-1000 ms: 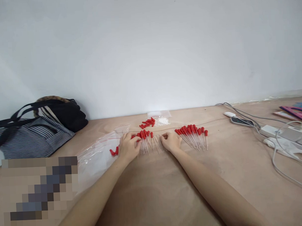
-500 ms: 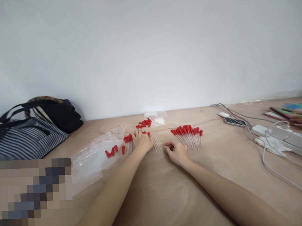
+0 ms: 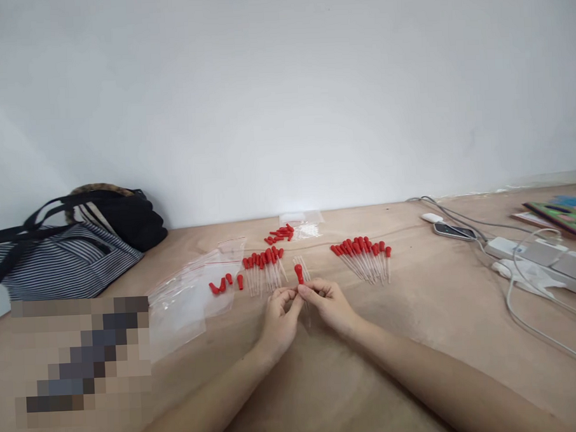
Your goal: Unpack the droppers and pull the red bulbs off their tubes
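Between my two hands is a dropper (image 3: 299, 273), its red rubber bulb pointing up and away from me and its clear tube pointing down toward me. My left hand (image 3: 281, 318) pinches it from the left, and my right hand (image 3: 329, 305) pinches it from the right just under the bulb. Just beyond my hands lie several bare clear tubes (image 3: 301, 264), partly hidden by the bulb. To the left is a bunch of droppers with red bulbs (image 3: 266, 265); another fanned bunch of droppers (image 3: 363, 257) is to the right. Several loose red bulbs (image 3: 223, 284) rest at the left.
Clear plastic bags (image 3: 186, 300) lie flat on the wooden table (image 3: 319, 386) at left. Small red bulbs (image 3: 280, 233) and a bag of tubes (image 3: 307, 226) sit by the wall. A striped bag (image 3: 75, 257) stands far left; a phone (image 3: 454, 231), power strips (image 3: 532, 251) and cables are right.
My left hand has moved from the left dropper bunch toward me and right, meeting my right hand, which shifted left. Both now grip a dropper. A hand at the far right has left the view.
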Tool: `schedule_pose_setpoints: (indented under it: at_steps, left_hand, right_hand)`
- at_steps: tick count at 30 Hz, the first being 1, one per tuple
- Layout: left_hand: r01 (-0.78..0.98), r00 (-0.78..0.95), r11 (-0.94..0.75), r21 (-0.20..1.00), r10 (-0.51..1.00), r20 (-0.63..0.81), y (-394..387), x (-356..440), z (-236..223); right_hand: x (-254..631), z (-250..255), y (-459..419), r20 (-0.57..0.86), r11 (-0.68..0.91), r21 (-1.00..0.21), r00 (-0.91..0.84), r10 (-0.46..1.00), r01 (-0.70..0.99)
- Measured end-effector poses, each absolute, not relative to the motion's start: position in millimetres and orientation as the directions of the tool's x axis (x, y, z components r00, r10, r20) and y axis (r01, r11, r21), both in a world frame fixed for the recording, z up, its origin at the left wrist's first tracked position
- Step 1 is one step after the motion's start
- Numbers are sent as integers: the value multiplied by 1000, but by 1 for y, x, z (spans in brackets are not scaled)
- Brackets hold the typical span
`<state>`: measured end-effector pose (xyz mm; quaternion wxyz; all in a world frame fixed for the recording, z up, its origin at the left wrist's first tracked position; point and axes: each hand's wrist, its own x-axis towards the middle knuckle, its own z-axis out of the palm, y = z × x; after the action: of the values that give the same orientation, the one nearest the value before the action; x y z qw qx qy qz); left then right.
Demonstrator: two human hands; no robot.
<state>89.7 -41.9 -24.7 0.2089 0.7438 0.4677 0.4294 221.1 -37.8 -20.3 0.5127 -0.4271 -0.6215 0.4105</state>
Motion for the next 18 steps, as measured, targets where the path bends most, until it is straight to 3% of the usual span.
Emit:
schedule_pose_setpoints:
  at_steps: [2,4,7,9,11,14,18]
  left_hand:
    - [535,210,-516,669,848,486,-44,86,-24]
    - [588,275,-590,553,789,549,-44,76,-22]
    - [639,461,-718,276,644,610,-42,56,-18]
    - [629,573,-771,104,549,608,-41,47,-16]
    - [611,632,-791,-11,480,609,-41,45,-15]
    - [582,671,-808,-93,412,617,-40,53,-15]
    - [547,684,-832,-90,381,622,-38,63,-20]
  right_hand:
    - [225,-17,-38,327,335,-929,-77,942,159]
    - [235,-14,-38,457,444,-817,-57,888,367]
    - [254,-13,-39,669,595,-414,-213,712,689]
    - [263,-17,-41,708,649,-163,-370,602,744]
    - [266,-23,-42,700,679,-14,-478,531,734]
    - [259,-29,-42,689,692,92,-548,474,716]
    - [248,-29,-42,691,709,144,-583,428,691]
